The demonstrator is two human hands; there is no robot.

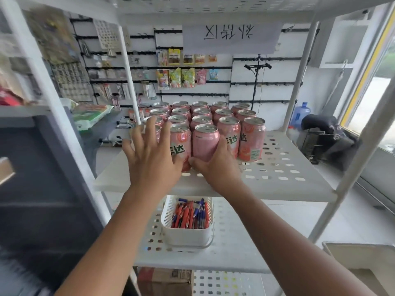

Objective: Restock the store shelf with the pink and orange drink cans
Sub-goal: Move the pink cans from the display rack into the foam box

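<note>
The right hand [215,165] is curling its thumb and fingers round the base of a front-row pink can [205,142] standing on the white perforated shelf [277,174]. The left hand [152,154], fingers spread flat, is pressing against the neighbouring front cans [181,135]. With the cans packed touching near the shelf's front edge, a sideways shove is likely risking one tipping off or the row skewing.

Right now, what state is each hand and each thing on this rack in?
left hand, open, fingers spread against the front-left cans
right hand, gripping the front can low down
front can, upright on the shelf, in the right hand's grip
other pink cans, upright, packed in rows
shelf, level, cans grouped on its left part
pen basket, on the lower shelf, holding red and blue pens
</note>
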